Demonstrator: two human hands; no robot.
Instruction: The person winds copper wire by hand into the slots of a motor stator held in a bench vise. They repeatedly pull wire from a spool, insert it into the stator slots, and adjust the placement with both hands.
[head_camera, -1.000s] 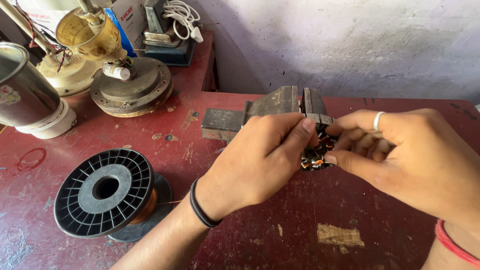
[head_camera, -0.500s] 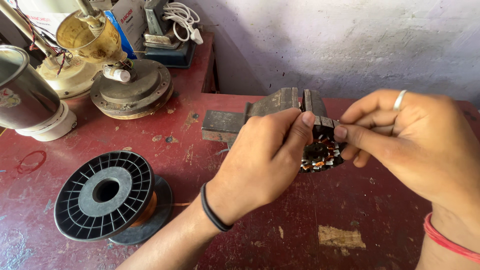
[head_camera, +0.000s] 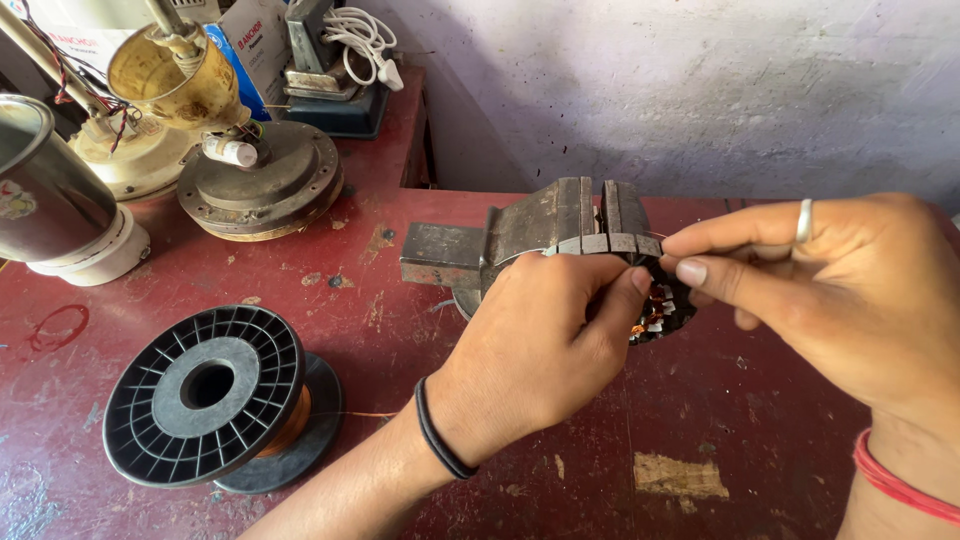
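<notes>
My left hand (head_camera: 540, 350) and right hand (head_camera: 820, 290) are both pinched on the small wound stator (head_camera: 660, 310), which sits just in front of the bench vise (head_camera: 560, 235) on the red table (head_camera: 760, 420). Compared with a moment ago, the hands have drawn in tighter — my right thumb and forefinger now meet the left thumb at the stator's top edge, so the work has narrowed to one slot. The black wire spool (head_camera: 205, 395) lies well apart at my left, its copper strand trailing toward me.
</notes>
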